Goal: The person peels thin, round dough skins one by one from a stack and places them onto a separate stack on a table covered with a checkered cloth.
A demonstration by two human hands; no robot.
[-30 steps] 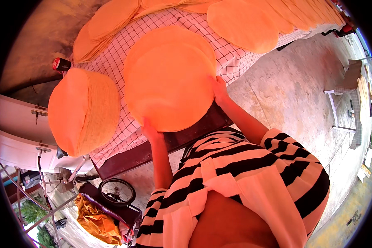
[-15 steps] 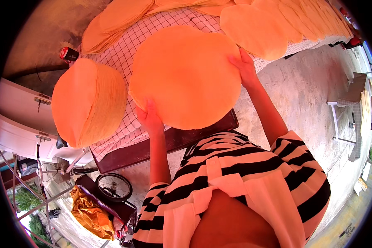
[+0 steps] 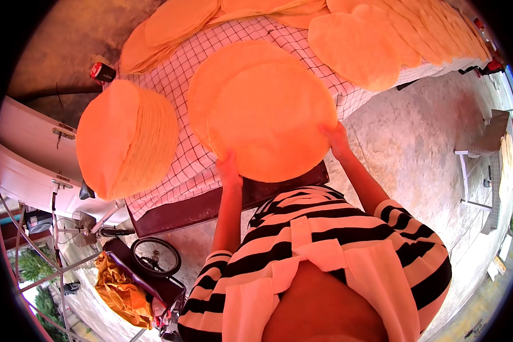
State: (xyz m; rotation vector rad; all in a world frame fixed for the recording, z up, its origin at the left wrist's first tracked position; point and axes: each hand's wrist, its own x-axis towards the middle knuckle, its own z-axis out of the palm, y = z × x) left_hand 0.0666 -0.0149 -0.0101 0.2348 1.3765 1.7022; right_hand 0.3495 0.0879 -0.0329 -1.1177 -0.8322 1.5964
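Between my hands is a stack of thin, round flatbread-like sheets (image 3: 273, 119), glowing orange in the reddish light. The top sheets lie nearer to me than the ones under them, so the lower rim shows at the far left. My left hand (image 3: 229, 170) grips the near left edge, its fingertips partly hidden. At the right edge, my right hand (image 3: 336, 141) pinches the sheets with the thumb on top. A tall folded pile of the same sheets (image 3: 125, 139) rests on the table to the left, apart from my hands.
A checked cloth (image 3: 171, 74) covers the table with a dark red edge (image 3: 176, 214). More overlapping sheets (image 3: 356, 45) line its far side. A red-and-black can (image 3: 102, 72) stands beyond the left pile. Below left are a fan (image 3: 80, 228), a wheel (image 3: 155, 256) and orange cloth (image 3: 122, 290).
My right hand has moved down along the right edge toward me. My left hand has shifted slightly right. The held sheets' outline has turned from lobed to rounder, with the upper ones slid nearer.
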